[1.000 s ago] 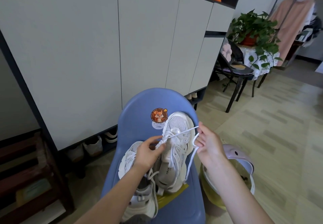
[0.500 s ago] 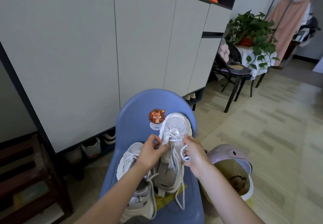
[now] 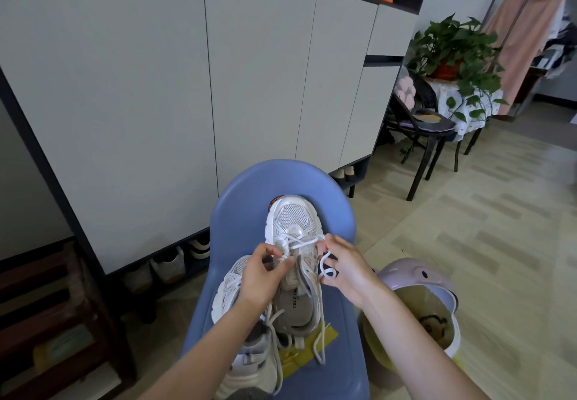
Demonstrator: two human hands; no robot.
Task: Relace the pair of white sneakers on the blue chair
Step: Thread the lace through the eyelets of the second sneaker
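Underfoot and nearest us, our blue chair (image 3: 315,181) serves as the workbench, its seat keeping both shoes at a height our arms reach easily. On it, at about six o'clock, the second sneaker (image 3: 246,365) lies waiting with its laces loose, beside a yellow card (image 3: 324,335) partly under the shoes. Just above, near the centre, the sneaker we are lacing (image 3: 295,243) leans toe-up against the backrest, so its eyelets face us. Our left hand (image 3: 262,278) pinches the lace (image 3: 301,245) at the left eyelet row, probably to steady the shoe, while our right hand (image 3: 346,270) pinches the other stretch at the right edge, a loop curling round its fingers; the strand runs taut between them, so we judge we are drawing a crossing snug low on the tongue. At four o'clock a pink-lidded bin (image 3: 415,278) stands open on the pale tiled floor (image 3: 499,228). Farther off, white cabinets (image 3: 140,87) fill nine to twelve o'clock, with a black chair (image 3: 427,125) and a potted plant (image 3: 452,50) at two.
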